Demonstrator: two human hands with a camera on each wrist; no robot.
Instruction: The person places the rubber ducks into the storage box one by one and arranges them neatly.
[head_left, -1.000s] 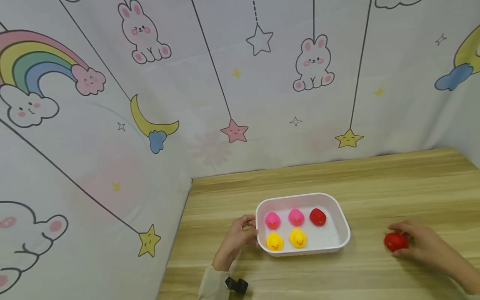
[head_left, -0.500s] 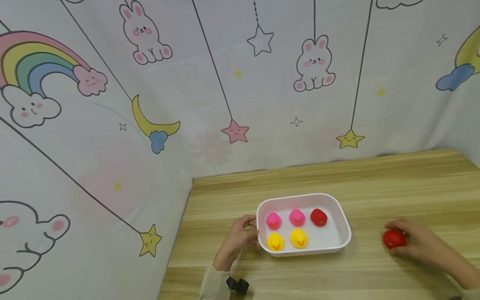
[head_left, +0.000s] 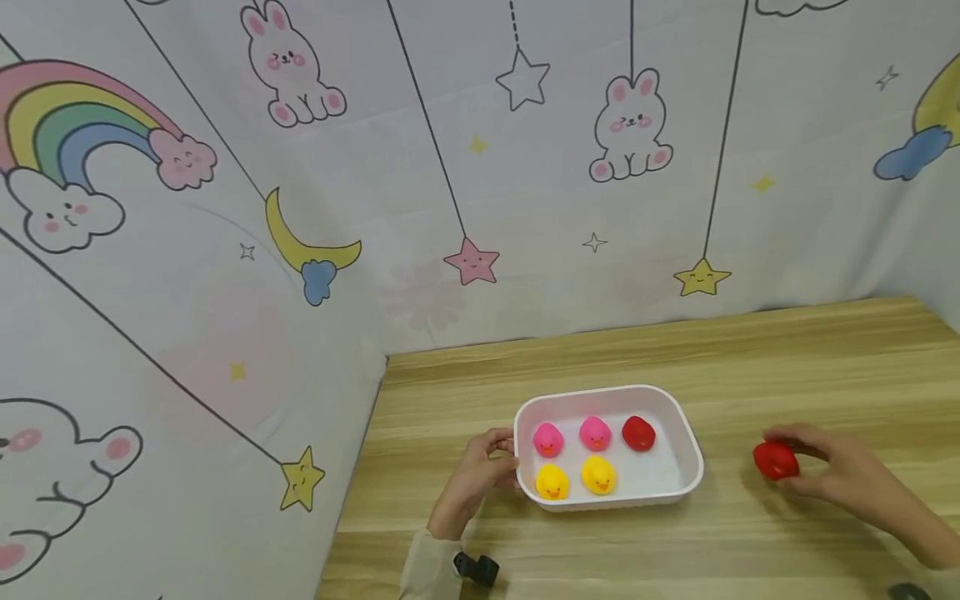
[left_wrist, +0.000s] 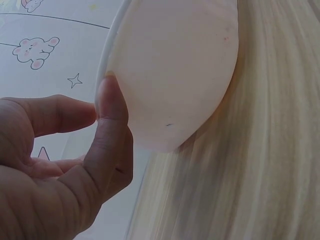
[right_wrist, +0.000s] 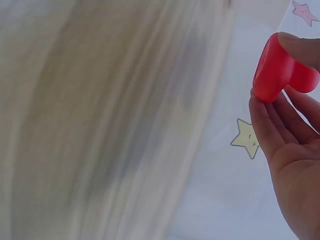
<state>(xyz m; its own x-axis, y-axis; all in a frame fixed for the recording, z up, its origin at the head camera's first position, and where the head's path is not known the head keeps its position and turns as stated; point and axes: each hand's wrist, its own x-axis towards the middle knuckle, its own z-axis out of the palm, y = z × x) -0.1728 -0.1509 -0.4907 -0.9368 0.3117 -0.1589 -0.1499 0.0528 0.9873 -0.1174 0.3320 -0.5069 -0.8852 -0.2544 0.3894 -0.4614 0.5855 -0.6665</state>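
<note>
A white plastic tub (head_left: 678,417) stands on the wooden table. My left hand (head_left: 482,471) pinches its left rim, with thumb and fingers at the edge in the left wrist view, where the tub's outer wall (left_wrist: 175,65) fills the upper middle. My right hand (head_left: 840,475) holds a red rubber duck (head_left: 776,460) to the right of the tub. In the right wrist view this duck (right_wrist: 275,70) sits between thumb and fingertips, over the table. Inside the tub are two pink ducks (head_left: 596,434), two yellow ducks (head_left: 598,475) and a red duck (head_left: 638,433).
The wooden table (head_left: 600,558) meets a white cloth backdrop (head_left: 555,200) at the back and left, printed with rabbits, stars and a rainbow. A black band device (head_left: 476,569) is on the left wrist over the sleeve.
My right hand has moved left and slightly away from me with the red rubber duck, nearer the tub. My left hand stays on the rim.
</note>
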